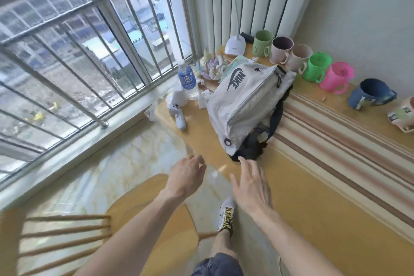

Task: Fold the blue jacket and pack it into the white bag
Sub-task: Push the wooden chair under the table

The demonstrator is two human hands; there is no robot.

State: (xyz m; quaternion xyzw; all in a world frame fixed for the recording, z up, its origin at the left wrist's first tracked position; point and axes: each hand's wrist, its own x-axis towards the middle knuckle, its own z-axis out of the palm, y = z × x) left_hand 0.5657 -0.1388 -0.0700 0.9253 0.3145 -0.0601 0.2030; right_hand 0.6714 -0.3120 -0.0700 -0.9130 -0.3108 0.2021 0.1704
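A white bag (244,101) with a dark logo lies on its side on the yellow table (302,186), its mouth turned toward me. Dark blue fabric, seemingly the jacket (251,148), fills the opening and spills out at the near end; a dark strap or sleeve runs along the bag's right side. My left hand (187,177) hovers open, fingers spread, just short of the bag's mouth on its left. My right hand (252,188) is also open, its fingertips almost at the dark fabric. Neither hand holds anything.
Several mugs (318,67) line the wall at the back right beside a white desk lamp (236,40). A water bottle (187,78), crumpled tissues and white socks (178,107) lie left of the bag. A striped mat (347,136) covers the table's right. A wooden chair (67,231) stands at lower left, by a barred window.
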